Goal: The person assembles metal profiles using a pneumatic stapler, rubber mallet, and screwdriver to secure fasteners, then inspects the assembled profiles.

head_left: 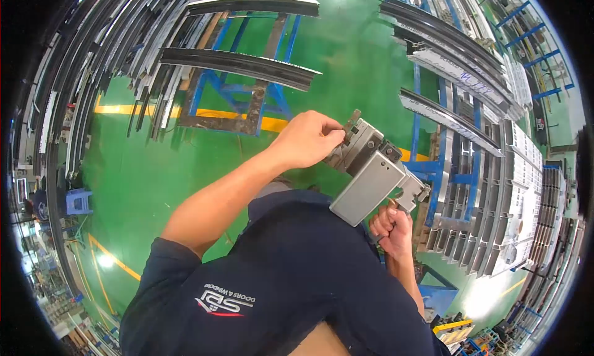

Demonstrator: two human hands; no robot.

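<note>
A grey metal device with a smooth box-shaped cover is held in front of my body, slanting from upper left to lower right. My left hand is closed at its far-left end, thumb and forefinger pinched against the metal block there. Around the device's lower right end curl the fingers of my right hand, beside a notched metal bracket. What exactly lies inside the right fingers is partly hidden; a small dark piece shows below them.
Dark metal profiles lie across a blue-framed rack ahead to the left. More wrapped profiles rest on a blue rack at the right, close to the device. Yellow lines mark the green floor.
</note>
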